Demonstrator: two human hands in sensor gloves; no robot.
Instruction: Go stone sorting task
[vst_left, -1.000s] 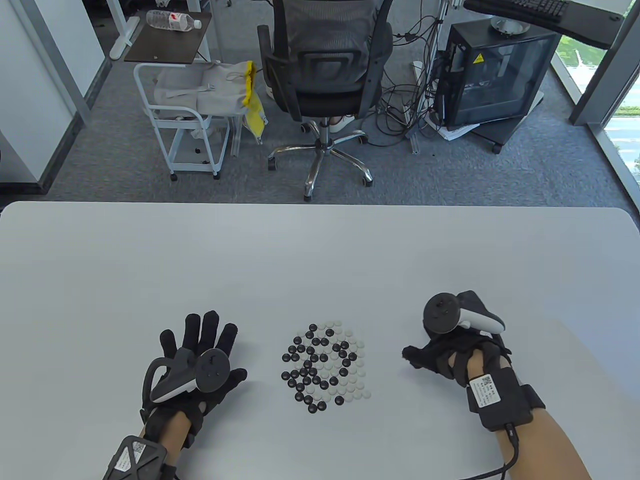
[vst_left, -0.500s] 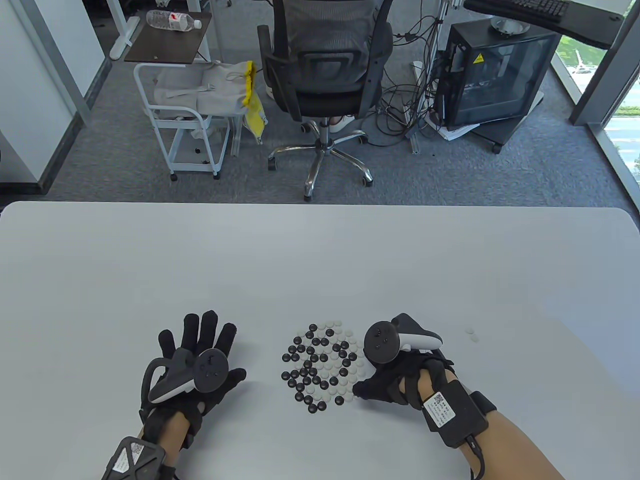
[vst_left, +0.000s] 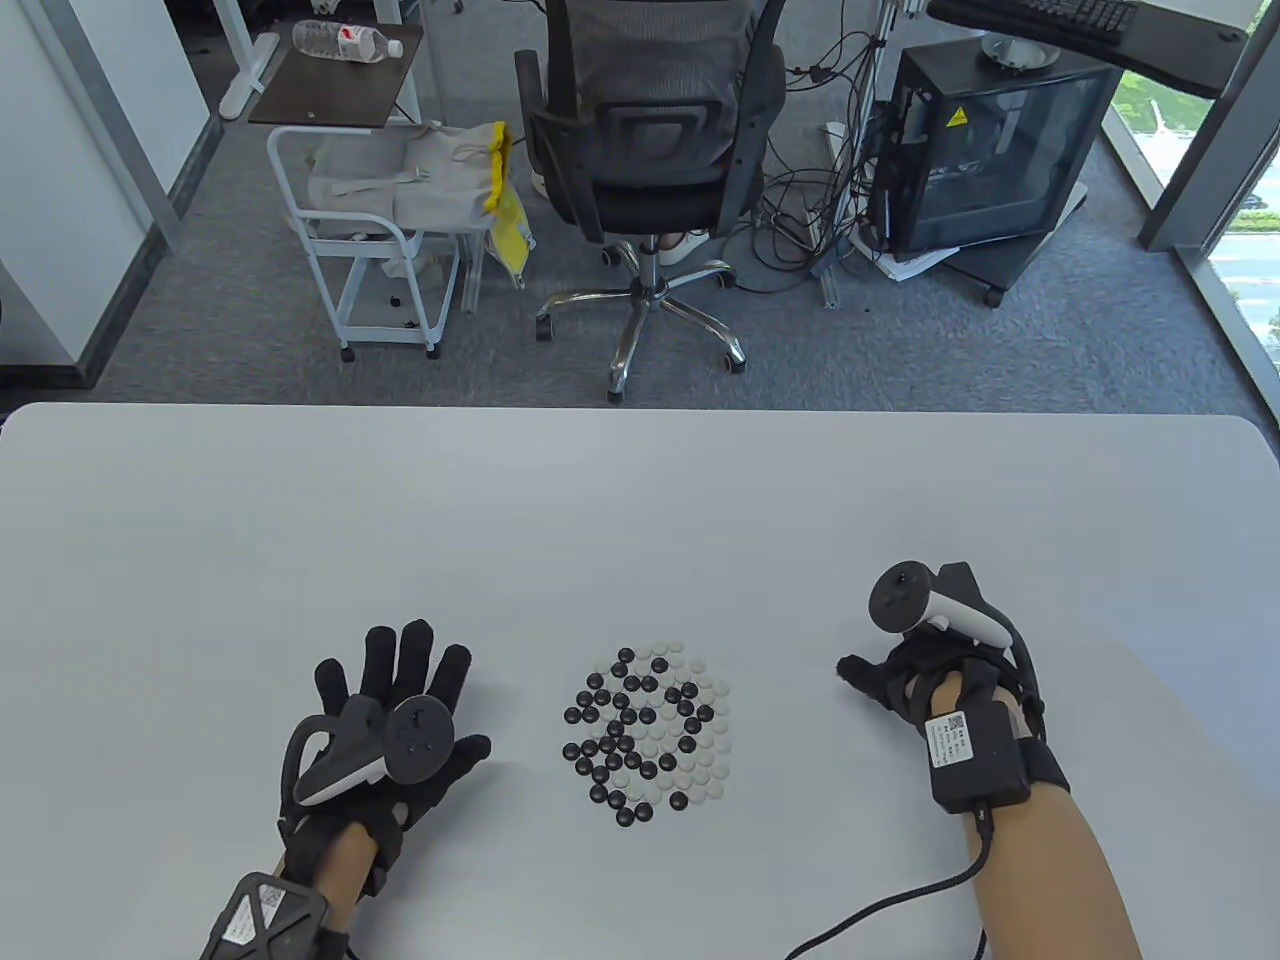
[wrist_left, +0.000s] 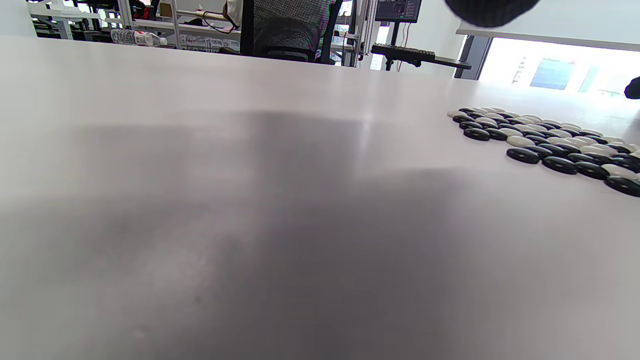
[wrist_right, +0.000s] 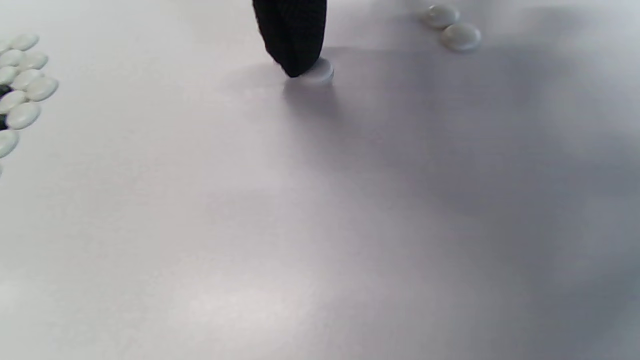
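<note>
Sorting is starting: right hand (vst_left: 915, 685) fingertip (wrist_right: 292, 42) is pressing a white stone (wrist_right: 319, 71) w/ two whites (wrist_right: 451, 27) nearby, prob. releasing; next, another white from pile (vst_left: 648, 730). Left hand (vst_left: 385, 725) is lying open, flat.

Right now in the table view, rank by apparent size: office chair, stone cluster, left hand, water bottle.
1. Office chair, clearly largest.
2. Stone cluster and left hand look about alike; not ranking them.
3. Water bottle, smallest, though it lies far from the camera, so that shrinks it.
</note>
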